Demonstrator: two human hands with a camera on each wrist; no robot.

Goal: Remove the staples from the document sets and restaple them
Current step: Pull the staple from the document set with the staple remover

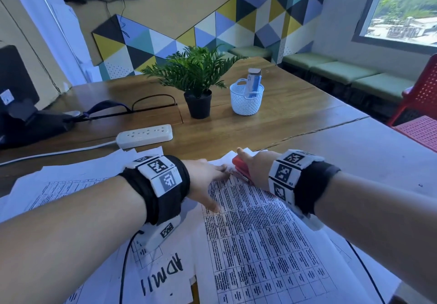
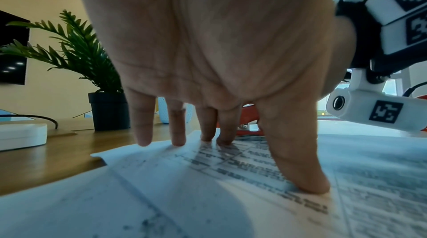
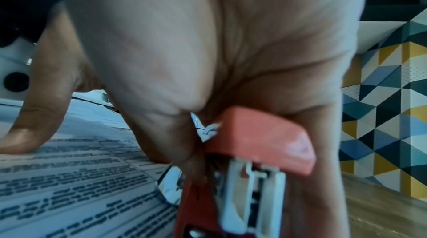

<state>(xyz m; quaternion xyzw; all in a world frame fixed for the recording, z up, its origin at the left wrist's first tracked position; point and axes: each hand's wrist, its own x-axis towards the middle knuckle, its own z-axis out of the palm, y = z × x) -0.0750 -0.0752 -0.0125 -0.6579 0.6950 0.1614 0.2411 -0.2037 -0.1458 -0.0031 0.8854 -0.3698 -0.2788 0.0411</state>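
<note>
Red stapler point(image 1: 239, 168) gripped in my right hand point(image 1: 256, 170) at the corner; left hand point(image 1: 205, 177) fingers flat, pinning the printed document set point(image 1: 255, 228) so pages stay aligned.

a wooden table point(image 1: 283, 119) carries printed papers point(image 1: 260, 232) at 6 o'clock. a white power strip point(image 1: 144, 136) lies at 10. a potted fern point(image 1: 197, 83) and white basket point(image 1: 246, 99) stand at 12.

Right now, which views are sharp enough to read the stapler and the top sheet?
Head view: evenly daylit, stapler small and mostly hidden, top sheet text blurred. Left wrist view: left hand backlit, print soft. Right wrist view: stapler close, smeared by blur.
</note>
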